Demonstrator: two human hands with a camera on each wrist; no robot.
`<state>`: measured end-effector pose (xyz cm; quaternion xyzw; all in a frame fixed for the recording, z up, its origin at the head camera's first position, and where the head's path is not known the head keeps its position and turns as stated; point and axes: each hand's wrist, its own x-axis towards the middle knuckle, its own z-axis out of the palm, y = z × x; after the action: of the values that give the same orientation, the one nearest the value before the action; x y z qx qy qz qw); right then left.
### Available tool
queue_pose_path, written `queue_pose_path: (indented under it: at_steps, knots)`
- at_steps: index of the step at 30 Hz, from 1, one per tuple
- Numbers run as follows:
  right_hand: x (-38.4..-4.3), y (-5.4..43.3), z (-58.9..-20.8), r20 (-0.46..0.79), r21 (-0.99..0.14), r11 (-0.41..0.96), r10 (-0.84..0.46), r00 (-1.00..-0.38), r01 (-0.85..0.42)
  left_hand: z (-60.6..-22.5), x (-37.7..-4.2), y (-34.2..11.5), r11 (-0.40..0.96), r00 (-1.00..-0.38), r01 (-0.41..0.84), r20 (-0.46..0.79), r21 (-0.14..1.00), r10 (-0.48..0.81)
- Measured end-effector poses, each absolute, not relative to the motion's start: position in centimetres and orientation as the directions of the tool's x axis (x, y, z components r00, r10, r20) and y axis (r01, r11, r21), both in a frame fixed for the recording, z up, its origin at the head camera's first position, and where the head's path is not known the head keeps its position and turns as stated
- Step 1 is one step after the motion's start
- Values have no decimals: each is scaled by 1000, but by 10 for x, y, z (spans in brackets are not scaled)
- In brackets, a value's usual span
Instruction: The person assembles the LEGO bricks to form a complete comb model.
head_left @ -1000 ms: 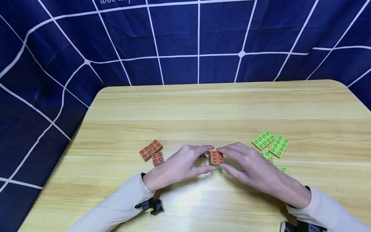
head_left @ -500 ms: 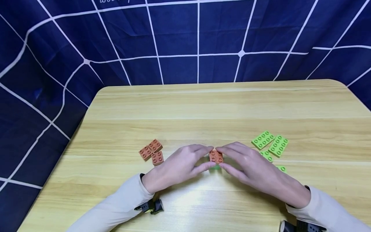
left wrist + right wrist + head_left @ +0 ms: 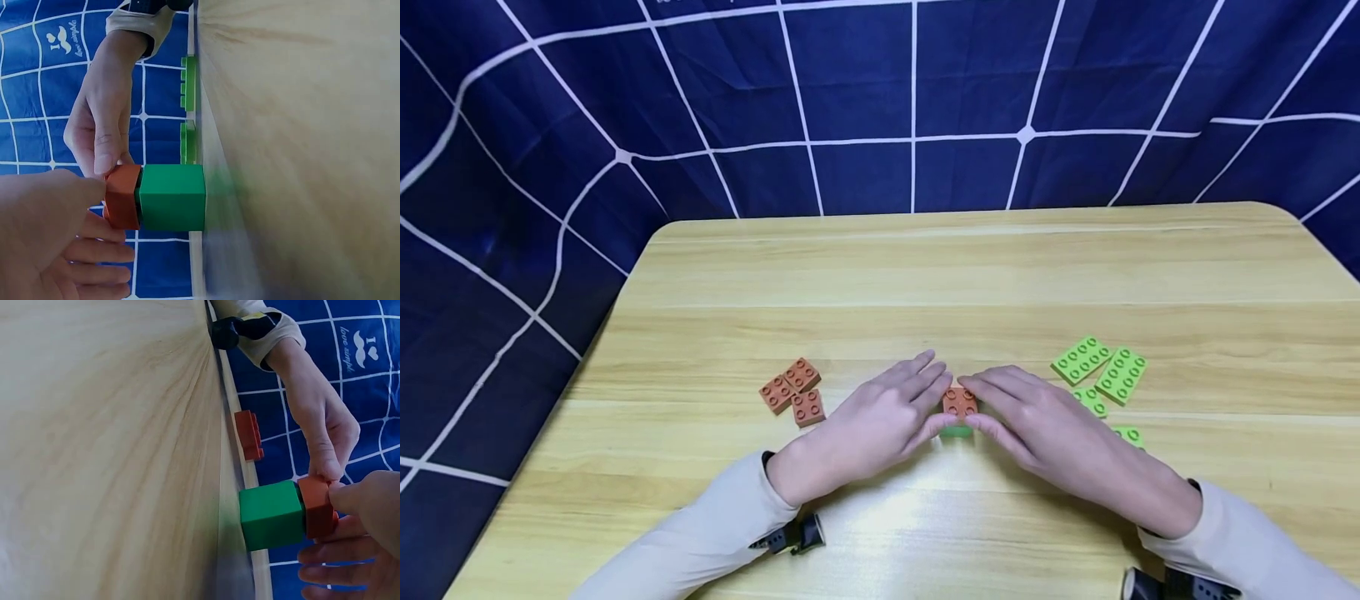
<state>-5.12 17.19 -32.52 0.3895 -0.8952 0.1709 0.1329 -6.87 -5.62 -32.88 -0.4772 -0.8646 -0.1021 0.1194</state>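
An orange-brown toy brick (image 3: 960, 402) with studs sits on top of a green block (image 3: 173, 197), which stands on the table. A narrow dark gap shows between the two, and the brick looks slightly tilted in the left wrist view. My left hand (image 3: 880, 410) holds the brick's left side between thumb and index finger, its other fingers stretched forward. From the opposite side my right hand (image 3: 1041, 417) pinches the same brick, its thumb at the near face and fingertips at the far edge. The green block's far side is hidden.
Three orange-brown bricks (image 3: 805, 408) lie together left of my left hand. Several light green bricks (image 3: 1122, 375) lie to the right, partly behind my right hand. The wooden table (image 3: 925, 275) meets a blue gridded cloth (image 3: 865, 100) at the back.
My left hand's fingers have spread and reached forward past the brick, while its thumb stays near the front edge. The right hand has barely moved.
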Motion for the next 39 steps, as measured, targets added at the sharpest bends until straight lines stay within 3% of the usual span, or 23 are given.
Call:
queue_pose_path:
  at_steps: [5,12,23,30,39]
  knots:
    - [-50,171,-326,393,-176,630,-660,-641,-757,-327,-65,-54,555,-527,830,259,-44,809]
    - [-49,170,-325,349,-148,673,-650,-675,-725,-328,-61,-52,587,-557,801,212,-117,803]
    - [-47,167,-327,376,-69,690,-651,-659,-721,-329,-59,-51,598,-565,797,246,-85,788]
    - [-46,168,-328,375,-106,696,-634,-677,-710,-328,-59,-51,591,-556,802,255,-84,791]
    - [-47,169,-330,379,-143,688,-626,-681,-712,-327,-60,-53,583,-572,812,241,30,784]
